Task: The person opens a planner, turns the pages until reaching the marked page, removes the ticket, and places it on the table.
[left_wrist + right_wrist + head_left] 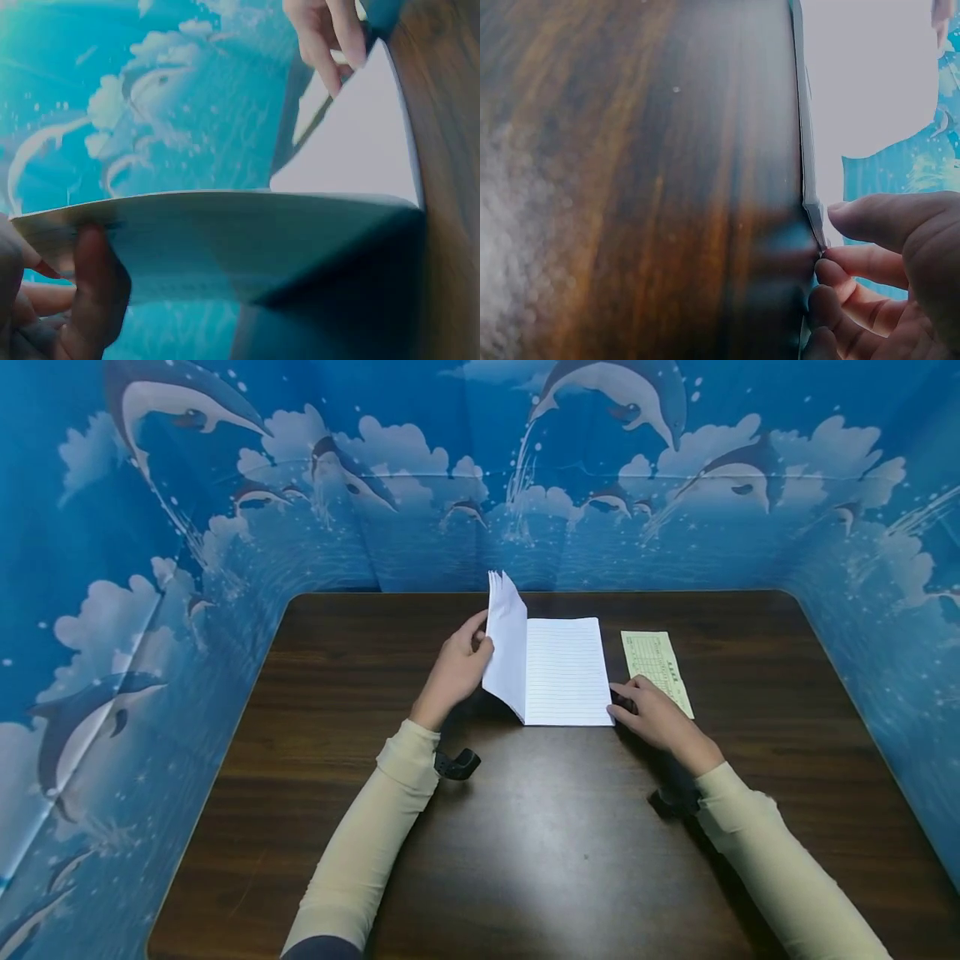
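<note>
An open notebook (pixel 567 672) with lined white pages lies on the table. Its left part (pixel 507 647), several leaves with the cover, stands raised, and the left hand (pixel 457 664) holds it by the outer edge. In the left wrist view the thumb lies against the shaded outer side of the cover (pixel 195 244). The right hand (pixel 658 717) pinches the lower right corner of the notebook. From the right wrist, the thumb (pixel 885 217) is above the pages and the index finger lies at their edge; the other fingers are curled below.
A pale yellow-green printed slip (pixel 649 658) lies right of the notebook, partly behind the right hand. The dark wood table (pixel 525 860) has rounded far corners. A blue curtain (pixel 420 543) with dolphins surrounds it. Each wrist wears a black strap device (pixel 457 765).
</note>
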Available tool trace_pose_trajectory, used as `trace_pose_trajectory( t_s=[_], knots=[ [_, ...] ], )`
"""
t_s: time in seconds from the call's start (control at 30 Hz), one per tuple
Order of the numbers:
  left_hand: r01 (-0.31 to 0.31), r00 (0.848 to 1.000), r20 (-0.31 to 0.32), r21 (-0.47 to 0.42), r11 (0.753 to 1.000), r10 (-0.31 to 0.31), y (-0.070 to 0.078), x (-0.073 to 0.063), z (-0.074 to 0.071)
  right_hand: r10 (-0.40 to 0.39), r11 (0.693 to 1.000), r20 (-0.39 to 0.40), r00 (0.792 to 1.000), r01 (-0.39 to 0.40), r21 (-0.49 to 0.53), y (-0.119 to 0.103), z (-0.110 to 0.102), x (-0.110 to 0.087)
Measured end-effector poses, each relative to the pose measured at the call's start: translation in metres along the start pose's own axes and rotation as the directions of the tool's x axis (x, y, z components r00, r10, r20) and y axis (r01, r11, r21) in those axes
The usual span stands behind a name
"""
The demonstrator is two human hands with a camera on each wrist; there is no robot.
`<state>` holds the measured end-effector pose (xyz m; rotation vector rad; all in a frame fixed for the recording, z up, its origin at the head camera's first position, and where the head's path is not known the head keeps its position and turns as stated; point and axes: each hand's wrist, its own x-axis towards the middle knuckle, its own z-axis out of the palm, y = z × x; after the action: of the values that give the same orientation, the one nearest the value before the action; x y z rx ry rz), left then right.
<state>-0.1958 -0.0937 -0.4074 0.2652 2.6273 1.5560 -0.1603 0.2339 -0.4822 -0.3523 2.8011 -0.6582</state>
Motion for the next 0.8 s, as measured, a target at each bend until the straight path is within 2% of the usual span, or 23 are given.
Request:
trace_pose_trajectory(
  t_s=[0.17,0.23,0.47,0.67,0.8],
  knots=[
    [-0.019,0.997,0.072,0.032,0.999,0.017,0.020,0.009,0.019,-0.004,1.000,-0.008,1.000,0.004,0.001,0.001,0.000,0.000],
    [-0.036,0.995,0.095,0.051,0.998,0.031,0.025,0.012,0.026,-0.004,1.000,-0.033,0.999,0.004,0.006,0.001,0.001,0.001],
    [-0.028,0.990,0.137,0.093,0.995,0.015,0.030,0.018,0.044,0.074,0.995,-0.127,0.989,-0.065,0.073,-0.008,0.004,0.016],
    [-0.046,0.983,0.181,0.128,0.991,0.022,0.037,0.022,0.057,0.152,0.987,-0.144,0.978,-0.142,0.076,-0.010,0.000,0.021],
    [-0.030,0.979,0.205,0.190,0.981,-0.010,0.044,0.025,0.067,0.159,0.985,-0.134,0.978,-0.148,0.089,-0.011,-0.002,0.022]
  ],
)
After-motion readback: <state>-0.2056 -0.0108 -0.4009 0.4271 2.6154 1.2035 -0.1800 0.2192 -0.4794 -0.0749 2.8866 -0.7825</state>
